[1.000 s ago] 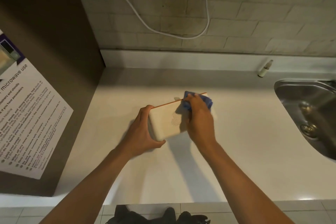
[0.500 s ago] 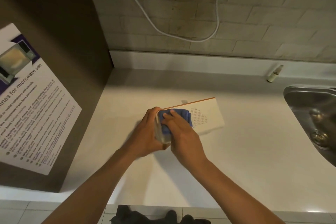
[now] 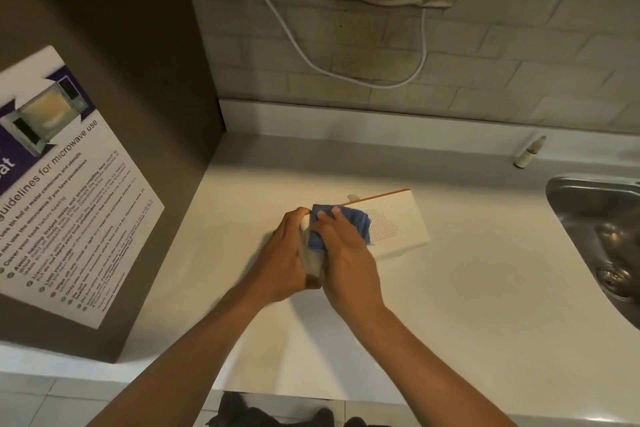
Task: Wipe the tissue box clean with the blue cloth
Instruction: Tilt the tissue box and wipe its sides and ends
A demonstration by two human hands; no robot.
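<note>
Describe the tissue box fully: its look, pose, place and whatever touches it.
The flat rectangular off-white tissue box lies on the pale countertop, left of the steel sink. It looks like cardboard, with a thin orange stripe along its far edge and a patch of small dots on its upper face. The left hand grips its left end, while the right hand presses the folded blue cloth onto that end. Its right half is uncovered.

A shared kitchen is showing itself: steel sink (image 3: 602,215) sitting in a pale counter (image 3: 450,288), microwave-use poster (image 3: 65,191) hanging beside tiled wall (image 3: 519,55).
</note>
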